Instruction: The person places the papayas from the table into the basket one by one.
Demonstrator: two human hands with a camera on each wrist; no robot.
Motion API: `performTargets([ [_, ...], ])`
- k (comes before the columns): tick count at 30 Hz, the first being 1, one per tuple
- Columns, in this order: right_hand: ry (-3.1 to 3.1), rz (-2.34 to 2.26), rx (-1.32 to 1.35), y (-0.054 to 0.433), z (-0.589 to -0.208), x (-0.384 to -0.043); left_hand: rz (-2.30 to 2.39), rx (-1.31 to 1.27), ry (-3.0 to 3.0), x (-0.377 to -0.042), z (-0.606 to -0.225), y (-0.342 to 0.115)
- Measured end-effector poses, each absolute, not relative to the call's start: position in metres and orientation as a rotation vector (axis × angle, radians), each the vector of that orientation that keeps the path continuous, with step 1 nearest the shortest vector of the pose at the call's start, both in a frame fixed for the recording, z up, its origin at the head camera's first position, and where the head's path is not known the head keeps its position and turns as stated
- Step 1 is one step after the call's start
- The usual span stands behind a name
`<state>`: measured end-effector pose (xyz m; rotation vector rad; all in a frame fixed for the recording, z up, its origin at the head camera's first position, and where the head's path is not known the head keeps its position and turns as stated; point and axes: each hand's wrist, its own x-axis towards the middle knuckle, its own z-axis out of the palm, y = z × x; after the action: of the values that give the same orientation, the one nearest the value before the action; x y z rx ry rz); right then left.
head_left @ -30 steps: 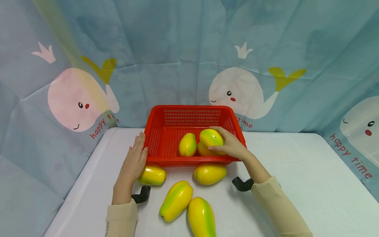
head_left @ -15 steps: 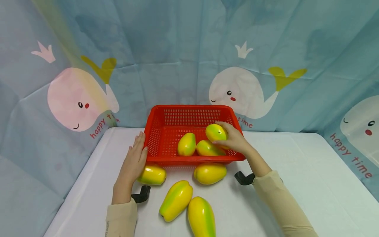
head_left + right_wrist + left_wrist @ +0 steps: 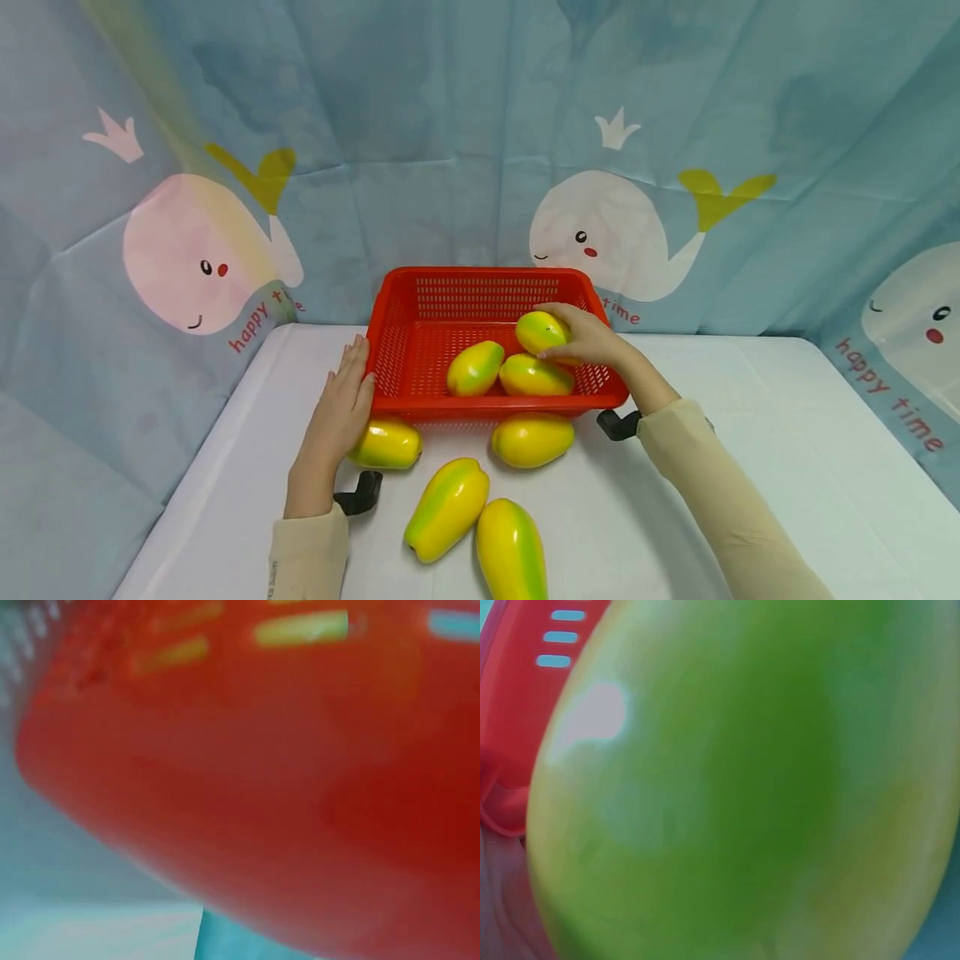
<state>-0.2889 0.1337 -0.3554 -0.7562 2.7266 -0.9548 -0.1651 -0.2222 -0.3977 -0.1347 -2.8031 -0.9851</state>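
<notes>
In the head view my right hand point(image 3: 591, 337) grips a yellow-green papaya point(image 3: 540, 332) over the right part of the red plastic basket point(image 3: 480, 404), thumb and fingers round its sides. Beneath it, one papaya point(image 3: 536, 377) lies along the basket's front wall, and another papaya point(image 3: 475, 369) lies to its left. My left hand point(image 3: 342, 412) rests with straight fingers against the basket's left side. A papaya on the table point(image 3: 387, 443) sits beside that palm, partly hidden; in the left wrist view this papaya point(image 3: 765, 772) fills most of the picture. The basket wall point(image 3: 247, 765) fills the right wrist view.
In front of the basket lie three more papayas: one papaya point(image 3: 532, 440) close to its front wall, two nearer papayas point(image 3: 447, 510) point(image 3: 512, 550) touching or nearly so. A blue whale-print curtain point(image 3: 450, 208) stands behind the white table point(image 3: 750, 433). Black wrist mounts point(image 3: 360, 493) stick out below both hands.
My right hand with the papaya has shifted right, then slightly back left and away from me, uncovering the papaya beneath. The left papaya in the basket has tilted. My left hand stays put.
</notes>
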Motion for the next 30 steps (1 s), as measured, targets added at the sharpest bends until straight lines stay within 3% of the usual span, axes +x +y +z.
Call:
performTargets([
  [30, 2.703, -0.640, -0.667, 0.115, -0.374, -0.305, -0.988, -0.133, -2.811, -0.166, -0.398, -0.223],
])
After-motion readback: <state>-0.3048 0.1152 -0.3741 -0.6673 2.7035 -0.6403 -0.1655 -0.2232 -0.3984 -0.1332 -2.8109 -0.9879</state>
